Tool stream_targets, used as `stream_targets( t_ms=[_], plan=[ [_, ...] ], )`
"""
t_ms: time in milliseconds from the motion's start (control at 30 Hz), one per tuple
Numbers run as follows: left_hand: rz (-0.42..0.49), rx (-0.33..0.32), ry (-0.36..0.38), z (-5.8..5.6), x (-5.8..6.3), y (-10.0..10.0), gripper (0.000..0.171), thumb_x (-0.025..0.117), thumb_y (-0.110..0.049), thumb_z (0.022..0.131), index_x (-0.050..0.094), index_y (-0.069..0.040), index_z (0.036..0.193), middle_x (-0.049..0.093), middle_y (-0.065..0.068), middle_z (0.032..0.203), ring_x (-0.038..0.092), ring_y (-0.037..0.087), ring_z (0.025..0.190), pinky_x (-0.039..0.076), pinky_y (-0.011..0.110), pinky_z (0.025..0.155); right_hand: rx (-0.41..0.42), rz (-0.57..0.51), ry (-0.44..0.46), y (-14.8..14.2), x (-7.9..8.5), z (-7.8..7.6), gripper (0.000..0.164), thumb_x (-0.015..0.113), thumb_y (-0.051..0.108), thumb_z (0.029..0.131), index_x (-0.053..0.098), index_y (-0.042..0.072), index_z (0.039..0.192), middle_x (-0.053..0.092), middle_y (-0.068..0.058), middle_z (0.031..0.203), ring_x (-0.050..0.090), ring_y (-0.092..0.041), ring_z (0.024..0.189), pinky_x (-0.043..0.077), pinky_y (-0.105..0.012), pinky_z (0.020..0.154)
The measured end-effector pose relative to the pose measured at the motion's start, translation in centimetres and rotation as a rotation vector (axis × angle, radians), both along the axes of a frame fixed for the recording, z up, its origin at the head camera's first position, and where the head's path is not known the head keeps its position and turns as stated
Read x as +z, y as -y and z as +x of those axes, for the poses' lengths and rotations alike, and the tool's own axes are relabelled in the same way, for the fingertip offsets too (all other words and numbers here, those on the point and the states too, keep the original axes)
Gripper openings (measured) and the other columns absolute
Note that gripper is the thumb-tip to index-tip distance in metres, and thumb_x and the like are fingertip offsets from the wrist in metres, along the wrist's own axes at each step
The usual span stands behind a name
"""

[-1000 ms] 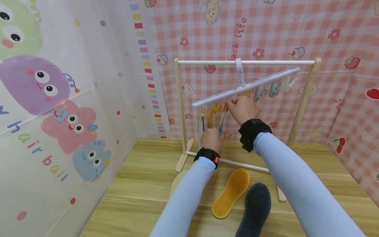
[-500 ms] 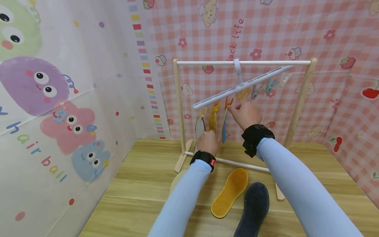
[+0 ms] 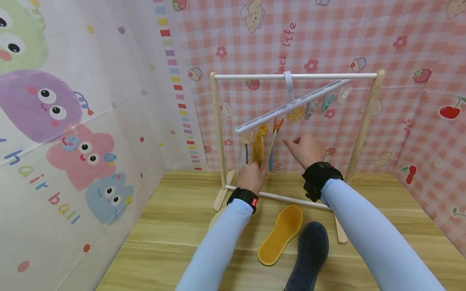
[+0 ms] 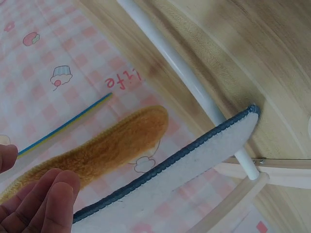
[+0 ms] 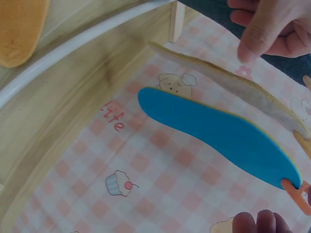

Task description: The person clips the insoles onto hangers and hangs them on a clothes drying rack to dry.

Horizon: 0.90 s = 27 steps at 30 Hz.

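Note:
A white hanger [image 3: 291, 106] tilts down to the left, hooked on a rack's top bar. From its low half hang three insoles: a blue one [image 5: 218, 133] in an orange clothespin [image 3: 278, 124], a fuzzy mustard one [image 4: 107, 150] in a yellow clothespin [image 3: 263, 129], and a white one with dark edging [image 4: 180, 172]. My left hand [image 3: 251, 178] is beside the low ends of the mustard and dark-edged insoles; its thumb and fingers are apart and hold nothing. Just right of the blue insole, my right hand [image 3: 308, 150] has loosely bent fingers and holds nothing.
The rack has wooden posts [image 3: 219, 129] and a lower white bar [image 3: 291, 199]. Grey and teal clothespins [image 3: 327, 103] hang on the hanger's raised half. A mustard insole [image 3: 280, 234] and a dark insole [image 3: 309, 254] lie on the wooden tabletop [image 3: 164, 234].
My right hand has let go of the orange clothespin and drawn down and right. My left hand has moved from the blue insole, slightly down and left. The blue insole now hangs untouched.

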<state>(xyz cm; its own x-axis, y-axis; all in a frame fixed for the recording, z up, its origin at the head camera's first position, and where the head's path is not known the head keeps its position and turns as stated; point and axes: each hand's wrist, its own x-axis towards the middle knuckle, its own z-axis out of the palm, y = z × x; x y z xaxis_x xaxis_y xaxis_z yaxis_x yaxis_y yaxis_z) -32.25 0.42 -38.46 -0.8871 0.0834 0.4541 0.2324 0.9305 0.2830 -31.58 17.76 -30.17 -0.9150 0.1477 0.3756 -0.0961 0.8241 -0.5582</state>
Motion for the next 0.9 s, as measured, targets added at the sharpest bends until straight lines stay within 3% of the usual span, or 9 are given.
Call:
stream_targets(
  t_ms=[167, 267, 400, 500, 633, 733, 900],
  plan=[
    [0.008, -0.019, -0.033, 0.1, -0.4, 0.3, 0.037, 0.07, -0.037, 0.093, 0.073, -0.003, 0.079, 0.072, 0.013, 0.075, 0.07, 0.028, 0.066, 0.054, 0.041, 0.057, -0.005, 0.016, 0.009, -0.4, -0.9, 0.4, 0.057, 0.058, 0.053, 0.095, 0.063, 0.008, 0.061, 0.046, -0.003, 0.052, 0.046, -0.023, 0.051, 0.029, -0.034, 0.047],
    [0.007, -0.033, -0.049, 0.2, -0.6, 0.6, 0.038, 0.069, -0.038, 0.093, 0.072, -0.003, 0.08, 0.071, 0.012, 0.073, 0.068, 0.026, 0.063, 0.052, 0.039, 0.054, -0.001, 0.032, 0.031, -0.7, -1.3, 0.8, 0.054, 0.056, 0.055, 0.096, 0.072, 0.006, 0.077, 0.061, -0.009, 0.065, 0.055, -0.026, 0.059, 0.038, -0.037, 0.052],
    [0.021, -0.048, -0.043, 0.3, -0.9, 0.9, 0.039, 0.067, -0.04, 0.094, 0.069, -0.004, 0.078, 0.069, 0.011, 0.07, 0.067, 0.024, 0.06, 0.05, 0.036, 0.05, 0.012, 0.026, 0.049, -1.0, -1.8, 1.2, 0.054, 0.056, 0.055, 0.096, 0.075, 0.006, 0.083, 0.063, -0.01, 0.067, 0.057, -0.027, 0.062, 0.041, -0.038, 0.056],
    [0.023, -0.049, -0.021, 0.5, -1.0, 1.2, 0.04, 0.066, -0.041, 0.095, 0.066, -0.006, 0.074, 0.067, 0.009, 0.067, 0.064, 0.022, 0.055, 0.046, 0.034, 0.046, 0.023, 0.025, 0.053, -1.1, -2.5, 1.3, 0.055, 0.056, 0.054, 0.096, 0.066, 0.01, 0.065, 0.045, -0.001, 0.051, 0.046, -0.021, 0.051, 0.031, -0.034, 0.05],
    [0.011, -0.041, -0.013, 0.7, -1.0, 1.7, 0.042, 0.067, -0.04, 0.094, 0.061, -0.009, 0.067, 0.063, 0.006, 0.061, 0.058, 0.018, 0.049, 0.04, 0.031, 0.042, 0.032, 0.038, 0.075, -1.3, -3.1, 1.5, 0.056, 0.055, 0.053, 0.097, 0.056, 0.012, 0.058, 0.036, 0.001, 0.05, 0.039, -0.02, 0.048, 0.025, -0.032, 0.049],
    [0.01, -0.036, -0.012, 0.7, -1.2, 1.9, 0.041, 0.068, -0.039, 0.094, 0.061, -0.009, 0.066, 0.061, 0.005, 0.058, 0.056, 0.016, 0.047, 0.038, 0.029, 0.04, 0.034, 0.034, 0.102, -1.6, -3.5, 1.8, 0.052, 0.056, 0.05, 0.097, 0.062, 0.009, 0.065, 0.048, -0.002, 0.055, 0.045, -0.021, 0.052, 0.03, -0.032, 0.049],
    [-0.015, -0.039, -0.003, 0.6, -1.7, 2.0, 0.038, 0.07, -0.037, 0.092, 0.064, -0.009, 0.068, 0.063, 0.005, 0.059, 0.06, 0.017, 0.051, 0.041, 0.03, 0.042, 0.042, 0.037, 0.153, -2.3, -4.2, 2.4, 0.046, 0.057, 0.046, 0.097, 0.075, 0.004, 0.091, 0.07, -0.013, 0.084, 0.06, -0.025, 0.068, 0.044, -0.036, 0.056]
  ],
)
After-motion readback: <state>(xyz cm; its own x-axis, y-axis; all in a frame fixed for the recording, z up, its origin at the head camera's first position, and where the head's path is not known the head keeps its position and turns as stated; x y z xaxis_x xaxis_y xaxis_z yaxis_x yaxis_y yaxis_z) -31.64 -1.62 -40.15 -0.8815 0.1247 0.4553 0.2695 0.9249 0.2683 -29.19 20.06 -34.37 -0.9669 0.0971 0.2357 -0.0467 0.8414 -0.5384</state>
